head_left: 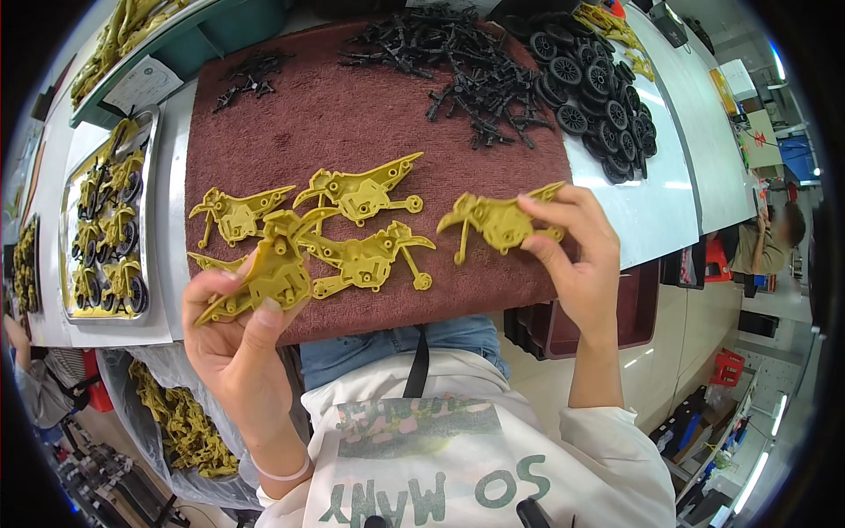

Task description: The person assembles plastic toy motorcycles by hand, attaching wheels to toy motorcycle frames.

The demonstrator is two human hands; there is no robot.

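Observation:
My left hand (239,348) is closed on a yellow plastic toy motorcycle body half (277,271), tilted up over the near left of a maroon towel (352,97). On the right, the fingers of my right hand (576,251) pinch the rear end of a second yellow body half (493,222), held just above the cloth. Between the hands and to the left lie several more such halves, among them an upper one (361,195), a lower one (368,257) and a left one (236,216). The piece in my left hand partly covers those beneath it.
Black frame-like parts (475,79) are heaped at the towel's far right, beside piled black wheels (607,106). At left stands a metal tray (151,167) of yellow-and-black toy motorcycles, with a green bin (207,40) behind. A lined container below holds yellow parts (185,422).

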